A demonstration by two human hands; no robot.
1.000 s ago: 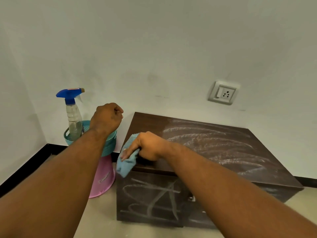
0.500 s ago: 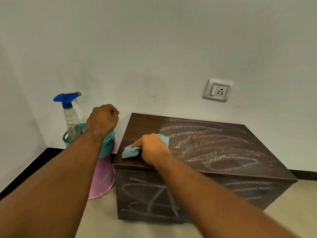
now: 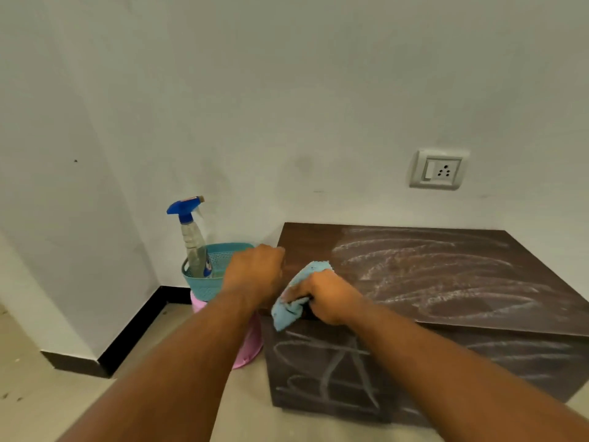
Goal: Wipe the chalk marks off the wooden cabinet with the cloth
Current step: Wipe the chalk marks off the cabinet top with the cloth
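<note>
A dark brown wooden cabinet [image 3: 478, 355] stands on the floor against the wall. White chalk marks [image 3: 430, 269] streak most of its top, and more chalk marks [image 3: 331, 371] cover its front. The top's left strip looks free of chalk. My right hand [image 3: 328, 295] grips a light blue cloth [image 3: 291, 306] at the top's front left edge, with the cloth hanging partly over the front. My left hand [image 3: 255, 272] is a fist at the cabinet's left edge and holds nothing.
A teal basket [image 3: 204, 282] with a blue-topped spray bottle [image 3: 192, 237] sits on a pink upturned bucket [image 3: 248, 346] just left of the cabinet. A wall socket [image 3: 438, 170] is above the cabinet. A black skirting runs along the walls in the room's corner.
My right hand has pulled the cloth back toward the front left edge, where it hangs over the front again. My left fist has moved right, close to the cabinet. The camera has shifted left.
</note>
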